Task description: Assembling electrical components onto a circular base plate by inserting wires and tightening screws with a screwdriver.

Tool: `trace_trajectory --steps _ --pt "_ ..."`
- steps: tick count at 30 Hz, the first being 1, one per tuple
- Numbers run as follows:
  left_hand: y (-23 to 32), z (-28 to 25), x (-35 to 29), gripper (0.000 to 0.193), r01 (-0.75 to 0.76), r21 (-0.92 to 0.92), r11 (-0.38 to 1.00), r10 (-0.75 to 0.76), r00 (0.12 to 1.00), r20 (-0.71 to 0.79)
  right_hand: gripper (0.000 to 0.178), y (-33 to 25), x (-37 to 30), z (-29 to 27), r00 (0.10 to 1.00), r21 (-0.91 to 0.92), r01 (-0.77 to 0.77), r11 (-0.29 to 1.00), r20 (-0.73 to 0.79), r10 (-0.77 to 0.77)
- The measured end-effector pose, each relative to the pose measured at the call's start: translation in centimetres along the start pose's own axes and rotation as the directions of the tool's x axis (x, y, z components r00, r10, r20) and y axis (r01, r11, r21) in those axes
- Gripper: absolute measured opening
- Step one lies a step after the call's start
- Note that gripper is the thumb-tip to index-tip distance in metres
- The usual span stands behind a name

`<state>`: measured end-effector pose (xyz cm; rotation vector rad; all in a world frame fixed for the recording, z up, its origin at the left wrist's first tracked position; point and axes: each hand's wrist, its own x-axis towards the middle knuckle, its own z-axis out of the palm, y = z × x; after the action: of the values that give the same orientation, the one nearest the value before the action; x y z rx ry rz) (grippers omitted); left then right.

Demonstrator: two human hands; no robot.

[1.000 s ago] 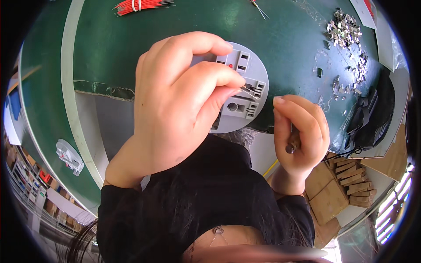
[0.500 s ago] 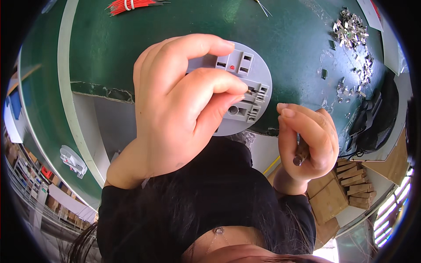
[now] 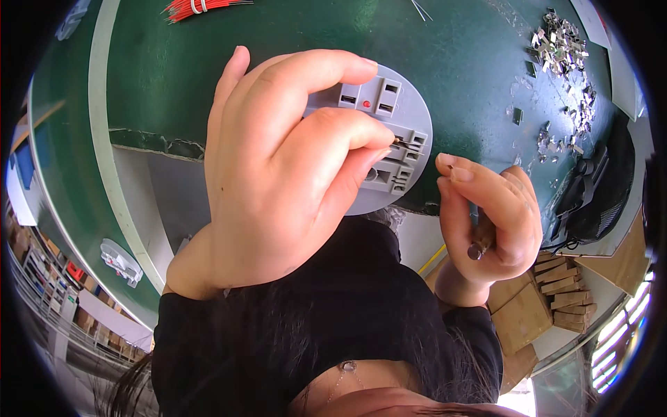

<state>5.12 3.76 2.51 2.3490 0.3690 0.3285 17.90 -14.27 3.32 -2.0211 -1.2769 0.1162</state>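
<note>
Grey round moulded-plastic plate [image 3: 417,111] lies at green bench's [image 3: 472,90] edge, under left hand [image 3: 278,167]: likely light, stiff; take rim. Left pinches thin metal leads [image 3: 411,147], probably bendy; right hand [image 3: 501,215] grips brown cylindrical handle [image 3: 476,251].

Round grey slotted plate [image 3: 408,117], face-up

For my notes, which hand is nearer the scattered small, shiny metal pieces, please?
Right hand: it's below-left of the metal pieces; the left hand is farther left, over the round grey plastic disc.
</note>
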Motion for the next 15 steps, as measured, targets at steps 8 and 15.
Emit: trace_trajectory --steps 8,15 --pt "0.4 -0.5 0.8 0.017 -0.001 0.068 0.998 -0.001 1.0 0.028 0.035 0.1 0.7 0.6 0.999 -0.035 -0.005 0.999 0.038 0.006" --pt "0.0 0.1 1.3 0.019 -0.01 0.059 0.998 0.007 0.999 0.048 0.028 1.3 2.7 -0.2 0.977 -0.137 0.176 0.975 0.145 -0.156"
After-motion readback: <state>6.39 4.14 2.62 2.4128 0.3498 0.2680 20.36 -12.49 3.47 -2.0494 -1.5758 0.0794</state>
